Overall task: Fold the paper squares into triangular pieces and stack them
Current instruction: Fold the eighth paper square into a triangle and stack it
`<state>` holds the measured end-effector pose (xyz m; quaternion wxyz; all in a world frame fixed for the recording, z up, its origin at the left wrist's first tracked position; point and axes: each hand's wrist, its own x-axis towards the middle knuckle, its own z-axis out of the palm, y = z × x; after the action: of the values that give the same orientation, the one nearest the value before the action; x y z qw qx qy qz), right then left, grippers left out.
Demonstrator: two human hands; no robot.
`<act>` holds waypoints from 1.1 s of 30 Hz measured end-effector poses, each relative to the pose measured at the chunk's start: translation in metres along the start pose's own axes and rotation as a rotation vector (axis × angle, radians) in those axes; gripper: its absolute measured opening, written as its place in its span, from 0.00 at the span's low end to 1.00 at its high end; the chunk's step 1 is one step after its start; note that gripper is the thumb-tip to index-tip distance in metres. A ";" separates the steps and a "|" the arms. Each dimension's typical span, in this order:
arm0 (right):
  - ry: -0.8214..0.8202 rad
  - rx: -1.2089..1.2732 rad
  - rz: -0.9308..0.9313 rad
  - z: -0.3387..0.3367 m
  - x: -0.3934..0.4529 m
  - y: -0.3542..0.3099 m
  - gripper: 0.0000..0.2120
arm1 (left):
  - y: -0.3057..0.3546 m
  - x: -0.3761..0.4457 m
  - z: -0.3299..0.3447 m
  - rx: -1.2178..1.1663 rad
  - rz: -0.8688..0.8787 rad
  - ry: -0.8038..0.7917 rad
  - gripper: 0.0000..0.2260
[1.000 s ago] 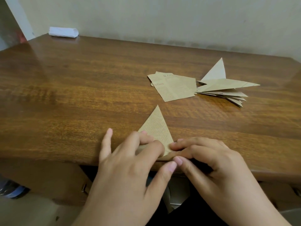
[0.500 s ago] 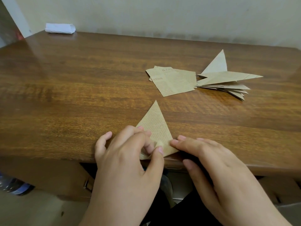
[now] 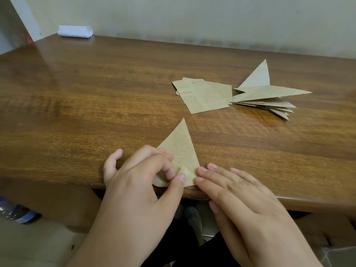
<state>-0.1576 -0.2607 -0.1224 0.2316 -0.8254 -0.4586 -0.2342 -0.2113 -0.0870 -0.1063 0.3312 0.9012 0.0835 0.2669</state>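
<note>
Folded paper triangle (image 3: 179, 149) at near table edge, apex pointing away, printed side up, lower corner partly folded up. Left hand (image 3: 138, 185) on triangle's lower left part, fingers curled, thumb (image 3: 178, 183) and index fingertip pinching small raised flap near bottom edge. Little finger lifted off to the left, touching nothing visible. Right hand (image 3: 237, 191) flat, fingers straight and close together, fingertips (image 3: 201, 170) pressing triangle's lower right corner against wooden table (image 3: 96, 105). Right thumb tucked below table edge.

Loose paper squares (image 3: 204, 95) farther back, right of centre, lying flat, overlapping, text printed on top sheet. Stack of folded triangles (image 3: 267, 97) just right of squares, touching or overlapping their right edge, cannot tell which. Stack fanned out, points sticking right and toward the camera, one piece tilted up with tip pointing away. Stack and squares well apart from the triangle in hand.

White folded cloth or tissue pack (image 3: 75, 31) at far left corner of table, against wall (image 3: 192, 16). Plastic bottle (image 3: 17, 212) on floor at lower left, partly under table, blurred. Dark clothing between forearms below table edge, detail unclear.
</note>
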 end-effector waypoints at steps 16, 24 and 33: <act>-0.001 0.095 -0.008 0.001 -0.003 -0.005 0.18 | -0.015 0.028 -0.030 -0.081 0.078 -0.361 0.05; -0.011 -0.018 -0.093 0.006 -0.005 -0.004 0.17 | -0.018 0.027 -0.029 -0.069 0.115 -0.349 0.07; -0.061 -0.094 -0.142 0.006 -0.009 0.000 0.18 | -0.015 0.029 -0.030 -0.074 0.093 -0.353 0.12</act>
<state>-0.1605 -0.2630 -0.1321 0.1615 -0.8073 -0.5115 -0.2461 -0.2026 -0.0494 -0.0842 0.3611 0.9240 -0.0274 0.1225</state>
